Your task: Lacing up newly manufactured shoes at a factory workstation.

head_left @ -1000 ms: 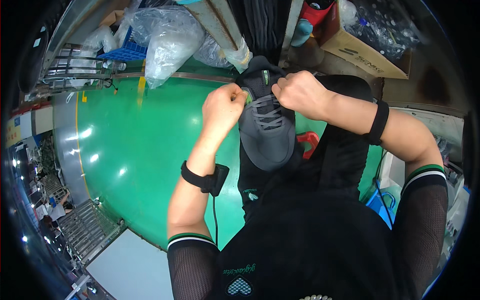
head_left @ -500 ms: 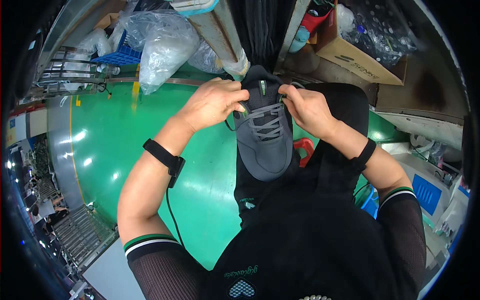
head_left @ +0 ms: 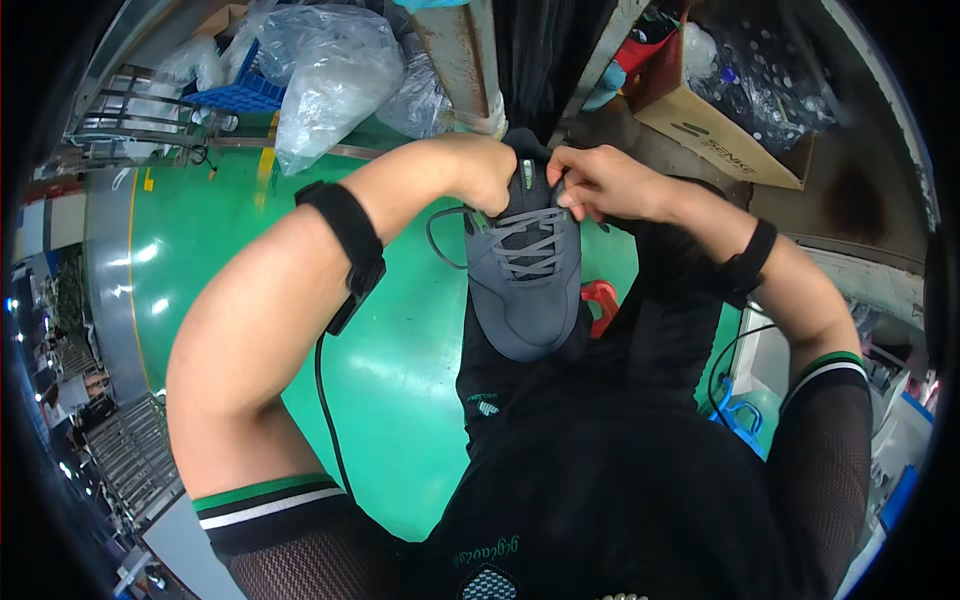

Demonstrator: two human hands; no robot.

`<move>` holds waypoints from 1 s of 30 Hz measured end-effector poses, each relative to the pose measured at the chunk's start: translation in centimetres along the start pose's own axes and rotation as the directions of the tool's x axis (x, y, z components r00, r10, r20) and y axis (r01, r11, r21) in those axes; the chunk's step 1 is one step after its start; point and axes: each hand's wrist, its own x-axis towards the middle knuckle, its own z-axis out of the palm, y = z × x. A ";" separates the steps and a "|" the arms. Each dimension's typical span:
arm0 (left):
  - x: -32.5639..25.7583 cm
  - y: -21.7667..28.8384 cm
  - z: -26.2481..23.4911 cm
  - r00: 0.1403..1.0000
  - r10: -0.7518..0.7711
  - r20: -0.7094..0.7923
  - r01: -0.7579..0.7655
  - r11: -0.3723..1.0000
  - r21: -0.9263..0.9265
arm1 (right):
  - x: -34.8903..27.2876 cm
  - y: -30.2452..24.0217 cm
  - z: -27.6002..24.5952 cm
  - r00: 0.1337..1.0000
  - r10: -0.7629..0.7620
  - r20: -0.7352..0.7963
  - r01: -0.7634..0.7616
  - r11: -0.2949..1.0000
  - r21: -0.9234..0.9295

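A dark grey sneaker [head_left: 525, 300] lies across my black-trousered leg, its toe toward me and its opening away. Grey laces [head_left: 530, 248] cross its tongue [head_left: 528, 178], which has a small green label. My left hand [head_left: 487, 176] is closed at the left edge of the opening, its fingertips mostly hidden. Beside it, a lace loop [head_left: 432, 238] sticks out to the left. With thumb and fingers, my right hand [head_left: 600, 185] pinches the upper right edge of the sneaker by the top eyelets. Whether a lace end is in that pinch cannot be seen.
A rusty metal post [head_left: 455, 60] stands just beyond the sneaker. Clear plastic bags [head_left: 335, 85] and a blue crate [head_left: 240, 92] are at the far left, a cardboard box [head_left: 720, 140] at the far right. Something red [head_left: 600, 305] shows beside my leg above the green floor [head_left: 400, 400].
My left hand has turned over and its elbow has swung out to the left. My right hand has shifted slightly at the right edge. The left lace loop now stands out more.
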 end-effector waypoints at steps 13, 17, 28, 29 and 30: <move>0.0 2.5 0.5 0.986 -0.157 -0.050 0.163 0.970 0.180 | 2.1 -1.0 -2.2 0.962 -0.186 0.197 0.271 0.643 -0.716; 0.4 0.1 3.1 0.970 -0.206 -0.130 0.133 0.894 -0.427 | 4.2 0.7 -2.4 0.949 0.072 0.306 0.019 0.958 -0.285; -2.5 5.6 4.0 0.532 -0.067 -0.844 -0.533 0.748 -0.395 | -0.7 -1.5 3.2 0.842 -0.100 -0.531 0.317 0.887 0.335; -3.6 5.9 3.7 0.506 -0.096 -0.857 -0.542 0.737 -0.403 | -1.7 -1.8 2.7 0.822 -0.133 -0.554 0.393 0.836 0.383; -4.1 5.6 4.4 0.533 -0.150 -0.833 -0.557 0.679 -0.478 | -2.2 -1.1 2.7 0.770 -0.116 -0.627 0.407 0.846 0.344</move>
